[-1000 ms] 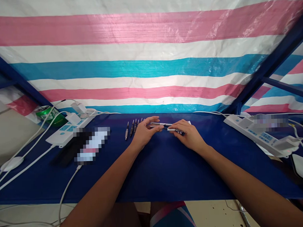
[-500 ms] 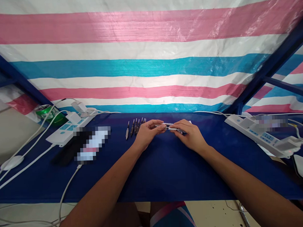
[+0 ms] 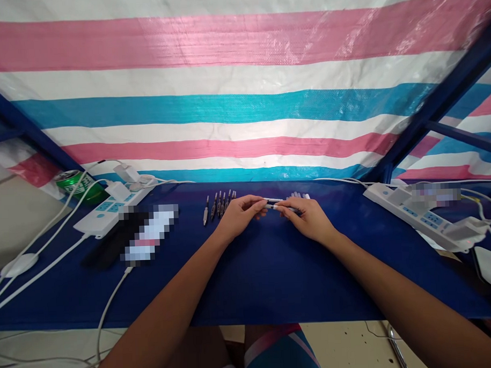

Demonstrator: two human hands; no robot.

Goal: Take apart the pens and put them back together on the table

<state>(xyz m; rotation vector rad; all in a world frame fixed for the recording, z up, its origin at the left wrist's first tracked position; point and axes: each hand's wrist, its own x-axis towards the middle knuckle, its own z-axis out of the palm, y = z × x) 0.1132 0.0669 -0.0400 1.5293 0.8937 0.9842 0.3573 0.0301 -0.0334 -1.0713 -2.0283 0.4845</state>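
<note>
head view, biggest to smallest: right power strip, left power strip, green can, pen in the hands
1. Right power strip and left power strip: these look alike and the left is partly covered, so unranked
2. Green can
3. Slim pen, partly hidden by fingers

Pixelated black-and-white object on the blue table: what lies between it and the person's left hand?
In the head view, a row of slim dark pen-shaped parts lies there, nearer the left hand than the pixelated object.
</note>
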